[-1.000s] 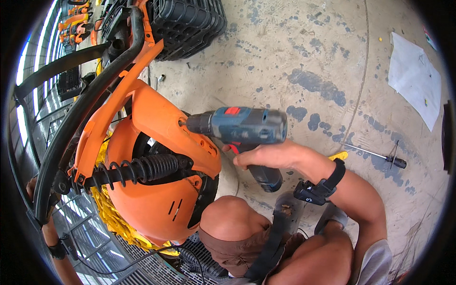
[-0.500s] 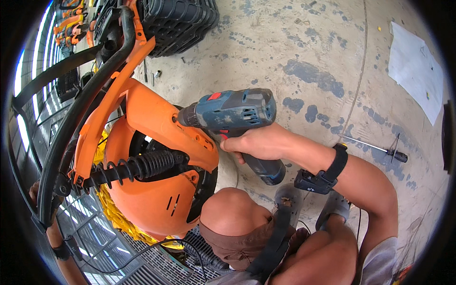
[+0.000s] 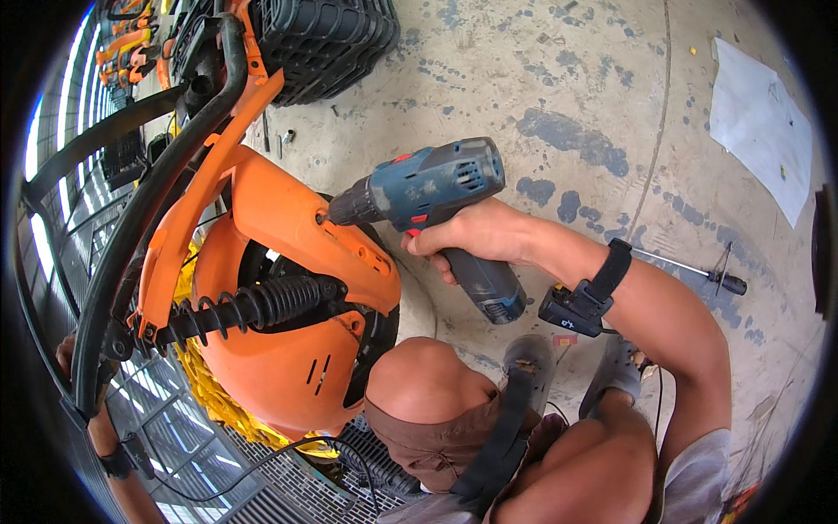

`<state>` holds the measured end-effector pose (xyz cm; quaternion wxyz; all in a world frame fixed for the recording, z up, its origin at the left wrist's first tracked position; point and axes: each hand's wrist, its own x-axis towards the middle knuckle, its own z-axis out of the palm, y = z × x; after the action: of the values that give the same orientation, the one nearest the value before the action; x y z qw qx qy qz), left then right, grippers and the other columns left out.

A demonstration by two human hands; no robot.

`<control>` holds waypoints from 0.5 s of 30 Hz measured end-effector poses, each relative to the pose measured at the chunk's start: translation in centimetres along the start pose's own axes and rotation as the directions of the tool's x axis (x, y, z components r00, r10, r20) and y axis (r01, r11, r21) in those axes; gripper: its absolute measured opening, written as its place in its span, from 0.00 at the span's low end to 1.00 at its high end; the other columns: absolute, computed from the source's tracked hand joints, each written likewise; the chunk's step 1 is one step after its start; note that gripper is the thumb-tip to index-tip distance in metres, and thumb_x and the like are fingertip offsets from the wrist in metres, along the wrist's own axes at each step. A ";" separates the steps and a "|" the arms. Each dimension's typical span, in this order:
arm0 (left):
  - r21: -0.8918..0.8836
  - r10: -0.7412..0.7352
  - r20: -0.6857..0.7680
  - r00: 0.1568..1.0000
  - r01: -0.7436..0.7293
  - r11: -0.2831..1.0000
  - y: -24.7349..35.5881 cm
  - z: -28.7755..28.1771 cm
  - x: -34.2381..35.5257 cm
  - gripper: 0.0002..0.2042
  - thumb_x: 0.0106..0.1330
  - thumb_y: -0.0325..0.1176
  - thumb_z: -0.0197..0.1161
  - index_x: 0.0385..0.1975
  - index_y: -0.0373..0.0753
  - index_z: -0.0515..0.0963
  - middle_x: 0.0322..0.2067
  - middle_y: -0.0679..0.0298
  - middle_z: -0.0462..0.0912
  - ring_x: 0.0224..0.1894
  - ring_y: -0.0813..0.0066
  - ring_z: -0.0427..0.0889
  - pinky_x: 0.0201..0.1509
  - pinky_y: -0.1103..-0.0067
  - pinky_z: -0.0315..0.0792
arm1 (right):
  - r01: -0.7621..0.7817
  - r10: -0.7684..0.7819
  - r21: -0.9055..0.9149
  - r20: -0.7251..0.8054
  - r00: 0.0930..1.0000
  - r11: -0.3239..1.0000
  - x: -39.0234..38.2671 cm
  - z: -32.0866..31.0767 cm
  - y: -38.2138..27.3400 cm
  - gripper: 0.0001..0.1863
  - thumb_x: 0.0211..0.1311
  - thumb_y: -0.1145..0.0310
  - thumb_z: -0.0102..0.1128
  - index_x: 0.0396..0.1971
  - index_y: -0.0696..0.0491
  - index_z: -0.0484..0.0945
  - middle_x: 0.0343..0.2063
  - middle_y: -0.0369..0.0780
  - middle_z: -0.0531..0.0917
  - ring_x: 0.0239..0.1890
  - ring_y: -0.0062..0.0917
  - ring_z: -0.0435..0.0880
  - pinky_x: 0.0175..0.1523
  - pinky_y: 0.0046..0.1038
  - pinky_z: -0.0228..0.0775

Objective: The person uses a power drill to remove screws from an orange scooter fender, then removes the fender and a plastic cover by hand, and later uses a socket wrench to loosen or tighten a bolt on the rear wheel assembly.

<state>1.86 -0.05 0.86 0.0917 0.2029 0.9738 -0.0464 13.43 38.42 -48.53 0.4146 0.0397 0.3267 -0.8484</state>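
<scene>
My right hand (image 3: 456, 234) grips a blue-and-black cordless drill (image 3: 436, 179) by its handle. The drill's chuck (image 3: 352, 203) is at a bolt hole on the orange plastic fairing (image 3: 275, 214), its rear end raised toward the upper right. Below the fairing sit an orange rounded guard (image 3: 262, 384) and a black coil-spring shock absorber (image 3: 288, 307). My left hand (image 3: 66, 354), at the far left, has curled fingers by a black tubular frame (image 3: 118, 262) and is largely hidden behind it; what it grips is unclear.
Black stacked crates (image 3: 319, 44) stand at the top. A screwdriver (image 3: 731, 285) and white sheet (image 3: 755, 131) lie on the concrete floor to the right, small metal pieces (image 3: 288, 137) beyond the fairing. Yellow material (image 3: 223, 402) is under the guard. My knees and feet are at lower right.
The drill's rear and my right hand have moved upward, tilting the drill while its chuck stays by the same fairing hole. My left hand remains at the frame.
</scene>
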 end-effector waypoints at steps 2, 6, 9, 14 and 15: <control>0.004 -0.002 -0.003 1.000 0.002 1.000 0.0 0.1 -0.1 0.27 0.56 0.47 0.61 0.50 0.38 0.62 0.47 0.62 0.68 0.51 0.73 0.67 0.61 0.77 0.56 | 0.025 -0.024 -0.089 0.008 1.000 0.996 0.4 -0.5 0.7 0.07 0.49 0.69 0.55 0.24 0.57 0.73 0.15 0.36 0.75 0.18 0.19 0.75 0.26 0.24 0.67; 0.034 -0.001 -0.006 1.000 0.001 0.999 0.0 0.2 0.1 0.27 0.56 0.47 0.60 0.50 0.38 0.63 0.47 0.61 0.68 0.51 0.72 0.67 0.61 0.77 0.56 | 0.156 -0.163 -0.361 0.014 0.987 0.919 0.8 -1.0 1.0 0.11 0.53 0.63 0.56 0.25 0.57 0.74 0.18 0.36 0.77 0.19 0.19 0.75 0.28 0.23 0.67; 0.042 -0.008 -0.004 1.000 0.008 0.999 0.0 0.4 0.4 0.27 0.56 0.46 0.60 0.50 0.38 0.63 0.48 0.61 0.68 0.51 0.72 0.67 0.61 0.77 0.57 | 0.063 -0.065 -0.297 0.004 0.998 0.953 0.4 -0.8 0.6 0.12 0.53 0.62 0.58 0.23 0.57 0.74 0.16 0.36 0.76 0.19 0.20 0.76 0.27 0.25 0.69; 0.045 -0.011 0.009 1.000 0.010 0.999 -0.4 0.3 0.6 0.26 0.57 0.46 0.60 0.51 0.38 0.63 0.48 0.60 0.68 0.51 0.71 0.68 0.61 0.77 0.57 | -0.180 0.164 0.492 0.077 0.983 0.852 -0.3 0.9 1.9 0.10 0.52 0.64 0.55 0.25 0.56 0.73 0.17 0.38 0.76 0.19 0.23 0.76 0.27 0.27 0.72; 0.045 -0.008 0.008 1.000 0.007 0.999 -0.4 0.2 0.8 0.26 0.57 0.46 0.60 0.51 0.38 0.63 0.48 0.60 0.68 0.51 0.71 0.68 0.61 0.77 0.57 | -0.183 0.164 0.508 0.082 0.983 0.842 -0.4 0.8 2.2 0.10 0.52 0.64 0.55 0.26 0.56 0.74 0.17 0.37 0.76 0.19 0.23 0.76 0.27 0.27 0.72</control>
<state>0.99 -0.17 0.49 0.0909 0.2012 0.9728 -0.0696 15.43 37.24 -48.86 0.4697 0.1631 0.0764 -0.8642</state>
